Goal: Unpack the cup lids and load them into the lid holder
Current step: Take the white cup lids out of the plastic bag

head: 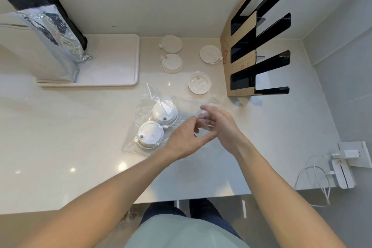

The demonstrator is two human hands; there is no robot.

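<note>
A clear plastic bag (149,96) lies on the pale counter (60,127) with two stacks of white cup lids (165,113) (150,133) inside it. My left hand (185,137) and my right hand (219,125) meet over the bag's right end, fingers pinching the clear film there; motion blur hides the exact grip. Loose lids lie further back: two on the left (171,44) (171,63), one near the holder (210,54) and a clear one (199,83). The black lid holder (259,46) with several slots stands at the right against the wall, backed by cardboard.
A white tray (112,60) at the back left carries a tall silver foil bag (52,32). A wall socket (354,153) with white chargers and cables sits at the right past the counter's end. The counter's front edge runs just above my legs.
</note>
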